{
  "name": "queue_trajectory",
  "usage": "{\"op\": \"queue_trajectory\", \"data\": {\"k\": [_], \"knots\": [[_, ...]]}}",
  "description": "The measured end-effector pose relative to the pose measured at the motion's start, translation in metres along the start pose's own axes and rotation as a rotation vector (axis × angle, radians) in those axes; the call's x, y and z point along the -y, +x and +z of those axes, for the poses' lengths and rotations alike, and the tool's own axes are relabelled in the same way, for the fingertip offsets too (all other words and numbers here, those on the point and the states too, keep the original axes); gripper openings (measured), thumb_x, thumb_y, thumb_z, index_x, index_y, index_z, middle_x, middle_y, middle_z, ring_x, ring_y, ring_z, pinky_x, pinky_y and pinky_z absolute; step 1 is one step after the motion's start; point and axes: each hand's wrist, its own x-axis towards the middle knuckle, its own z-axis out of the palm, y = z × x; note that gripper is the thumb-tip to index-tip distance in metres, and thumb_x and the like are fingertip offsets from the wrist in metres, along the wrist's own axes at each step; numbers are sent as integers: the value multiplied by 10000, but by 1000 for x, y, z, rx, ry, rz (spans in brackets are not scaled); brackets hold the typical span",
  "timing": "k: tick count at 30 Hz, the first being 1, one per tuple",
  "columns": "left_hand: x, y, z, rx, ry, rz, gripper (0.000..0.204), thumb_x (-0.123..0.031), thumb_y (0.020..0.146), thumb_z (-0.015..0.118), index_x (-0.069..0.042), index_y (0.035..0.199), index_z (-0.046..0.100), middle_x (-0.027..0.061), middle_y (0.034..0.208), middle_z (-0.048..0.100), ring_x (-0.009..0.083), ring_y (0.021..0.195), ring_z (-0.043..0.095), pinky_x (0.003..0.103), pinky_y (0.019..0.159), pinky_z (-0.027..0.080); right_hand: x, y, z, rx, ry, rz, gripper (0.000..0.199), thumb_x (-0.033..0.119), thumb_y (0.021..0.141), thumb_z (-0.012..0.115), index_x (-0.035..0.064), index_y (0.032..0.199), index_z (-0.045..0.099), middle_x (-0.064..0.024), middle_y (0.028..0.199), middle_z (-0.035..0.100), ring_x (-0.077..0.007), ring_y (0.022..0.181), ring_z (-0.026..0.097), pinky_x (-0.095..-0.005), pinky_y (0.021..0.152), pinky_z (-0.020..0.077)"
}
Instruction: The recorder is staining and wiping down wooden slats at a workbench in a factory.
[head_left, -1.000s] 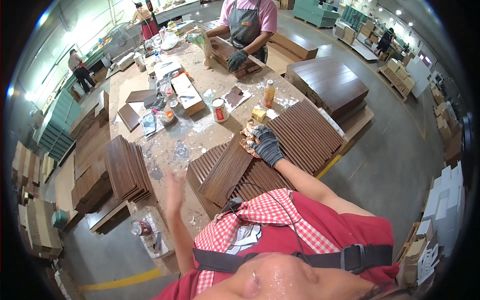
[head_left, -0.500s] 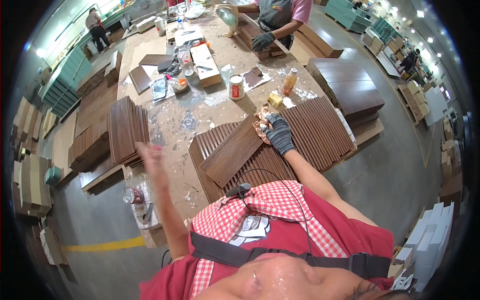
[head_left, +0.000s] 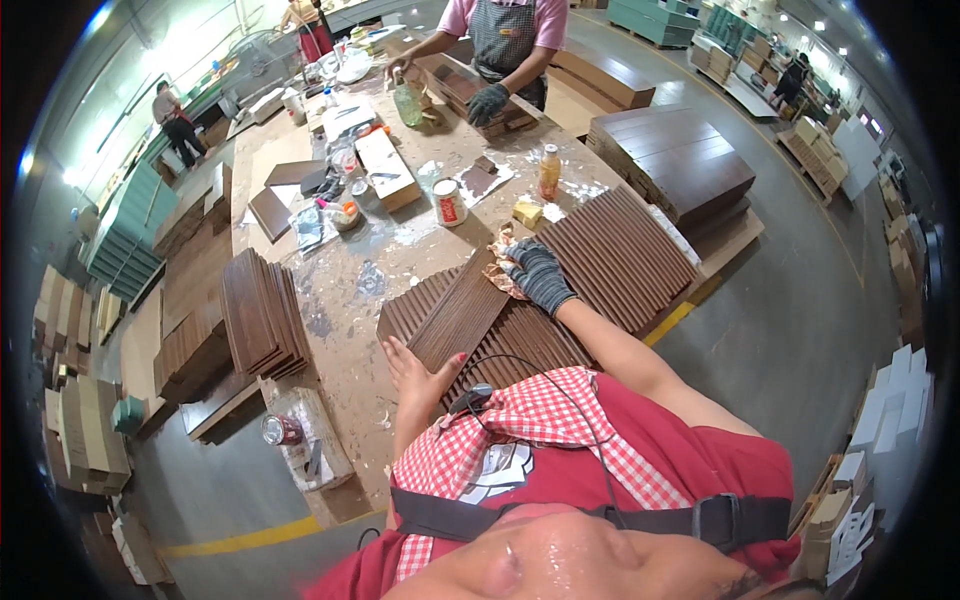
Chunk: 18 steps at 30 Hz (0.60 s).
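A loose dark brown wooden slat (head_left: 458,312) lies aslant on a row of similar slats (head_left: 622,255) laid side by side on the workbench. At its near left end is my left hand (head_left: 412,378), bare, fingers stretched and thumb spread apart; it appears to touch that end. My right hand (head_left: 545,276), in a grey striped knit glove, closes on a crumpled, orange-stained rag (head_left: 503,265) and presses it against the slat's far end. A yellow sponge-like block (head_left: 527,214) sits just beyond the rag.
The paint-marked workbench (head_left: 345,300) bears a can (head_left: 449,203), an amber bottle (head_left: 549,172) and a long pale block (head_left: 388,168). Slat stacks (head_left: 262,315) stand left, dark panels (head_left: 675,160) right. Across the bench, a co-worker's gloved hand (head_left: 487,104) rests on a brown piece.
My left hand has come from the left-hand slat stack to the loose slat's near end. My right hand stays on the rag. The co-worker's bottle has been lowered to the bench.
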Motion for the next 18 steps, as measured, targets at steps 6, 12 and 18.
{"op": "queue_trajectory", "data": {"k": [6,12,18], "knots": [[10,-7,10,13,130,105,1492,-675,666,820,93,1538,-116,303,1631,-69,416,1531,-51,497,1240,74,3,-1,-3,144,-106,48,473,316,875,721,67,1271,648,-200,1338,604,-342,1242,570,-417,1094,423],[33,-19,19,18,-92,3,1465,-626,681,840,81,1542,-111,284,1632,-60,417,1525,-18,495,1243,83,5,-3,-7,59,-66,-37,379,233,876,721,88,1225,683,-157,1072,676,-334,1022,635,-435,957,489],[50,-21,42,-75,-399,69,1440,-580,685,864,46,1563,-91,306,1621,34,432,1513,78,483,1235,119,-21,-3,18,-273,-113,-346,195,69,918,653,36,1103,707,-159,905,691,-254,687,647,-356,608,525]]}}
